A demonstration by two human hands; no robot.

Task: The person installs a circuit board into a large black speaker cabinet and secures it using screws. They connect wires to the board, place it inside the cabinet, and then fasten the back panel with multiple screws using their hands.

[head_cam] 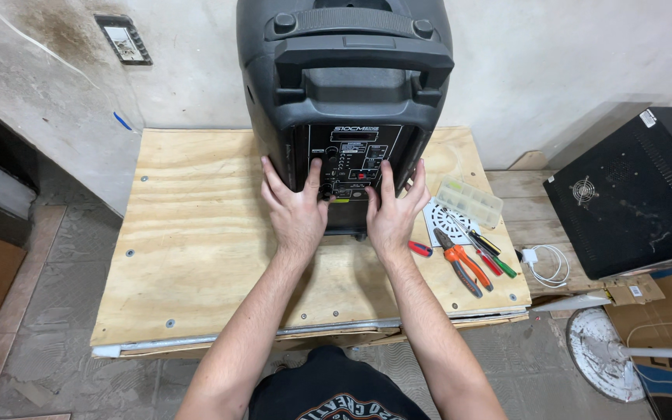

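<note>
Here's the big black speaker (344, 85), standing upright at the top centre of the frame on the far part of a plywood table (196, 233), its control panel (354, 159) facing the camera and a wide carry handle (363, 56) across its top. Both hands are pressed onto that panel's lower half. The left hand (297, 206) lies flat, fingers spread and loose, not clenched, thumb angled up by the knobs at the panel's left edge. The right hand (393, 210) mirrors it on the panel's right side, fingers splayed open, fingertips touching the case, gripping nothing. Both forearms run up from the bottom centre and converge, wrists nearly straight. To the right of centre, just beside the right hand, lie orange-handled pliers (462, 264), some screwdrivers (491, 253), a round white grille (449, 220) and a clear compartment box (470, 201). Further right, a coiled white cable (547, 264) and a black metal case (635, 190).
</note>
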